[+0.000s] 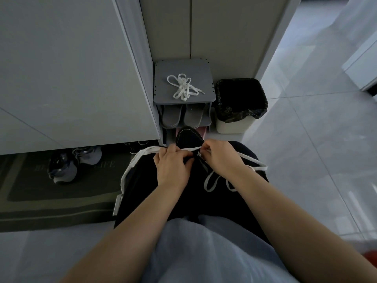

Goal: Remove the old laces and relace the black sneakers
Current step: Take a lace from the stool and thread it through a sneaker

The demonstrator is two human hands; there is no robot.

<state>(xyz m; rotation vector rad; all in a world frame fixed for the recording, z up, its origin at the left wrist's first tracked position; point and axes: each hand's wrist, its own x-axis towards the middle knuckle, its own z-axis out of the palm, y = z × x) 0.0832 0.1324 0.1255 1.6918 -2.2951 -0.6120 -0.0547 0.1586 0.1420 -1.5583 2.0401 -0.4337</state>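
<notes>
A black sneaker (188, 137) lies on my lap with its toe pointing away from me. My left hand (173, 166) grips the shoe's upper near the eyelets. My right hand (221, 158) pinches a white lace (130, 166) at the eyelets. One end of that lace trails left down my black trousers, and the other loops to the right over my thigh. A tangled white lace (183, 86) lies loose on the grey stool (163, 94) ahead.
Grey slippers (181, 116) sit on the shelf under the stool. A bin with a black liner (240, 105) stands to its right. Grey sneakers (67, 164) lie on a dark mat (51, 207) at the left, below a white cabinet (71, 78).
</notes>
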